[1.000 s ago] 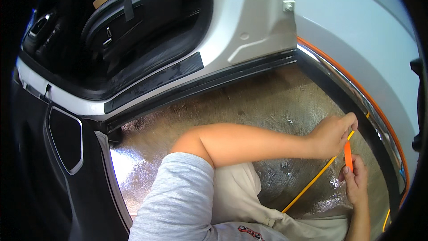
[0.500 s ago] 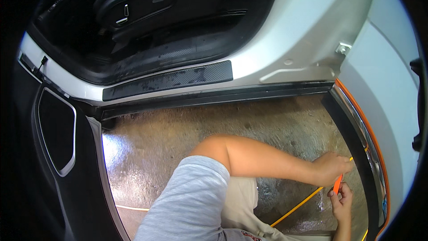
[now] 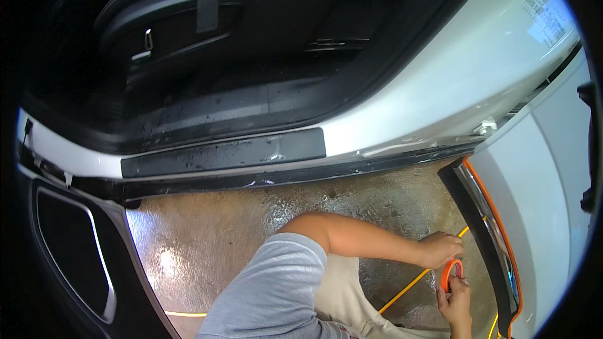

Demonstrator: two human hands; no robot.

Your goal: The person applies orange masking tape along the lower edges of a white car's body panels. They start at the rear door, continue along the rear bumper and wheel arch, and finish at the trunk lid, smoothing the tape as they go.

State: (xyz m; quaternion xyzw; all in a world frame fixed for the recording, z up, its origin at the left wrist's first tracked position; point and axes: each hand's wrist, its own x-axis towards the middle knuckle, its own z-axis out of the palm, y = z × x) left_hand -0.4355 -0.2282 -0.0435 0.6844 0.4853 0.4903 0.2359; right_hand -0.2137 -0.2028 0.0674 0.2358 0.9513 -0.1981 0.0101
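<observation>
Between both hands' grip, orange tape roll

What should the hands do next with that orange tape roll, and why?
Probably pull a little more tape off the orange tape roll and press it along the door edge. The right hand holds the roll, the left hand pinches beside it, and an orange strip already lines that edge.

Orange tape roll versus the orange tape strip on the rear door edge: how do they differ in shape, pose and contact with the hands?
The orange tape roll is a small ring; the orange tape strip is a long thin line curving along the door's edge. The roll stands on edge between the left hand and the right hand; the strip lies flat on the door, touched by neither hand. Both are the same bright orange.
</observation>
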